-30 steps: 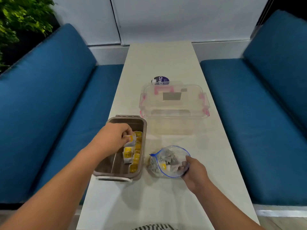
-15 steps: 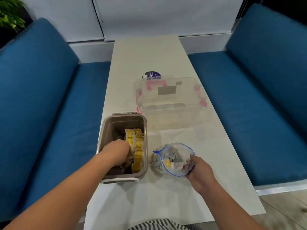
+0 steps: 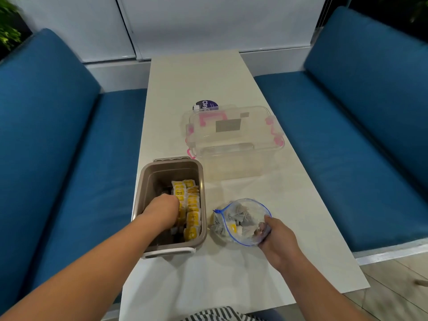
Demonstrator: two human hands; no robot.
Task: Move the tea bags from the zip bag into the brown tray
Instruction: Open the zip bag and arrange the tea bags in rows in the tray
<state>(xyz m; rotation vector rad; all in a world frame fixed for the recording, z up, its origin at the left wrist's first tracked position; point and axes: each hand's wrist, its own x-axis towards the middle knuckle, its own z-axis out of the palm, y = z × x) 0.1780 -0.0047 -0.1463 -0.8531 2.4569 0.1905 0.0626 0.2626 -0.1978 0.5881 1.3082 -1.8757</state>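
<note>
The brown tray stands at the table's left edge, with a row of yellow-tagged tea bags packed along its right wall. My left hand reaches down inside the tray against that row; its fingertips are hidden, so what it holds is unclear. To the right lies the clear zip bag with a blue seal, open at the top, with several grey tea bags and one yellow tag inside. My right hand pinches the bag's near right rim and keeps it open.
A clear lidded storage box with pink latches stands behind the zip bag, with a small purple-labelled tub beyond it. Blue sofa cushions flank the narrow white table on both sides.
My left hand has dropped from above the tray's middle down into the tray, toward its near end beside the tea bag row. My right hand has stayed on the zip bag.
</note>
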